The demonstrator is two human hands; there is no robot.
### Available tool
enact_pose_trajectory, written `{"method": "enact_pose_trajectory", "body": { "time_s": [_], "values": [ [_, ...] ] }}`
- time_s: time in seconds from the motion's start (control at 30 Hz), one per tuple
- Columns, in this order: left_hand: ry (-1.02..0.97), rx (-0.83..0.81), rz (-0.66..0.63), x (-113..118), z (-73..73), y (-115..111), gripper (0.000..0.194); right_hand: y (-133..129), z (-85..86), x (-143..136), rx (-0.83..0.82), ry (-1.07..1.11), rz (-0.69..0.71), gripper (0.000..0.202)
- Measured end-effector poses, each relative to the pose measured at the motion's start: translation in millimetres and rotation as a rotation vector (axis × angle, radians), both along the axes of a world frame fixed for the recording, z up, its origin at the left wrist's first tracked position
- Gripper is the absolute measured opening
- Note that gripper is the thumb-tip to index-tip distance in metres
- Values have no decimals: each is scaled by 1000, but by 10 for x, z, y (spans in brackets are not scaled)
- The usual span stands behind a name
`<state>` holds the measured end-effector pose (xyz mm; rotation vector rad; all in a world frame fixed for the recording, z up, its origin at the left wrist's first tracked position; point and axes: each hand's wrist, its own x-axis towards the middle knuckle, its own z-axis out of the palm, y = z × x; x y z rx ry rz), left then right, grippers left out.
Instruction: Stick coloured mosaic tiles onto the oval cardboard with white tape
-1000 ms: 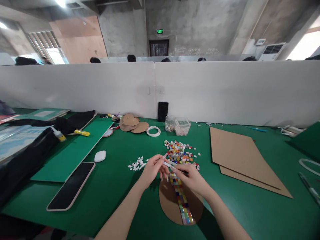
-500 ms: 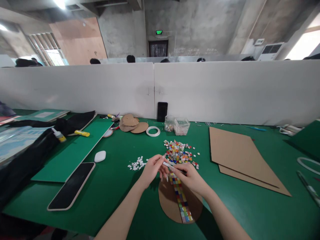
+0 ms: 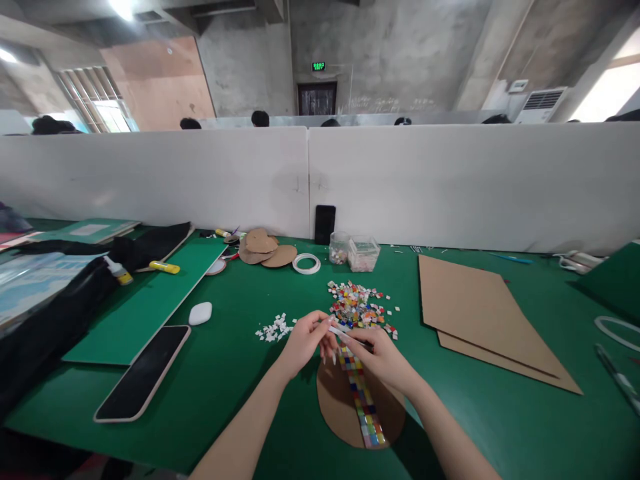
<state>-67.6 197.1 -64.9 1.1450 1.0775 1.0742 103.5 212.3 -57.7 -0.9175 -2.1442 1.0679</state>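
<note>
Over the top edge of a round cardboard disc (image 3: 333, 407), my two hands meet. A band of coloured square tiles (image 3: 363, 397) runs down the disc. My right hand (image 3: 377, 350) is closed on a slim tool (image 3: 340, 331) with a white front part and a dark end. The thumb and index finger of my left hand (image 3: 310, 337) pinch together at the tool's white tip; anything small between them is too small to make out. Mixed coloured tiles (image 3: 355, 303) are heaped just beyond my hands, and white pieces (image 3: 274, 328) lie to their left.
Two clear containers (image 3: 363, 255) and an upright black phone (image 3: 325, 224) stand near the white divider (image 3: 450, 187). Cardboard sheets (image 3: 470, 307) lie at right. At left are a large phone (image 3: 145, 373), a white case (image 3: 201, 313) and a green board (image 3: 150, 307).
The fingertips of my left hand and the tool's white tip have shifted very slightly to the right. Both hands otherwise keep their places.
</note>
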Motion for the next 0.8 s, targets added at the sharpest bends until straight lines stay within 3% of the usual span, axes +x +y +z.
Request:
{"method": "enact_pose_trajectory", "body": {
  "time_s": [0.37, 0.67, 0.8],
  "values": [
    [-85, 19, 113, 55, -34, -9, 32, -49, 58, -57, -8, 15, -11, 41],
    [-65, -10, 31, 38, 26, 2, 28, -45, 6, -83, -80, 86, -32, 41],
    [-30, 6, -36, 19, 138, 57, 33, -51, 6, -84, -85, 70, -72, 41]
  ]
}}
